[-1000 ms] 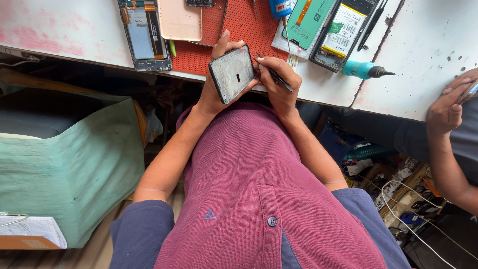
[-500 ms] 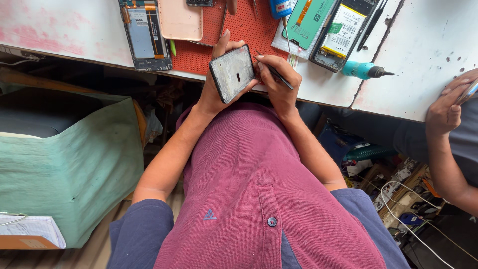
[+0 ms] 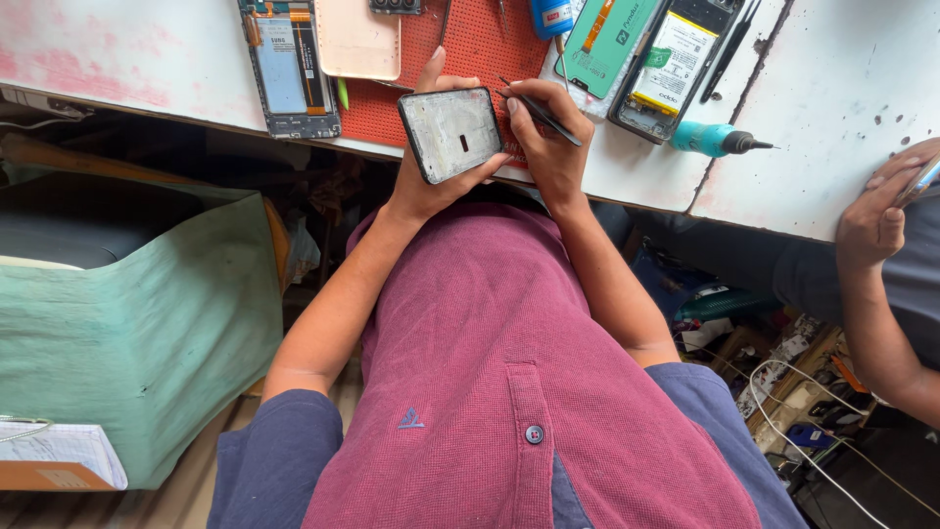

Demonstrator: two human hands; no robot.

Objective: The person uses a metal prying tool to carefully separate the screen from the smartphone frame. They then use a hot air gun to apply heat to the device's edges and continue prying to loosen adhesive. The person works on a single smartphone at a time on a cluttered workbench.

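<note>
My left hand (image 3: 423, 181) grips a black phone frame (image 3: 451, 133) with a pale grey inner face, held tilted just above the edge of the white worktable (image 3: 822, 118). My right hand (image 3: 550, 137) pinches a thin dark pair of tweezers (image 3: 541, 111), and its tip touches the frame's upper right corner. Both hands hover over a red mat (image 3: 480, 44) on the table. My maroon shirt fills the lower middle of the view.
On the table lie an opened phone (image 3: 286, 69), a peach back cover (image 3: 357, 37), a green phone part (image 3: 607, 44), an open phone showing its battery (image 3: 668, 69) and a teal electric screwdriver (image 3: 715, 139). Another person's hand (image 3: 876, 220) holds a phone at right. A green-draped box (image 3: 147, 333) stands left.
Both hands hold almost still with the frame. The tweezers' tip has shifted slightly along the frame's edge.
</note>
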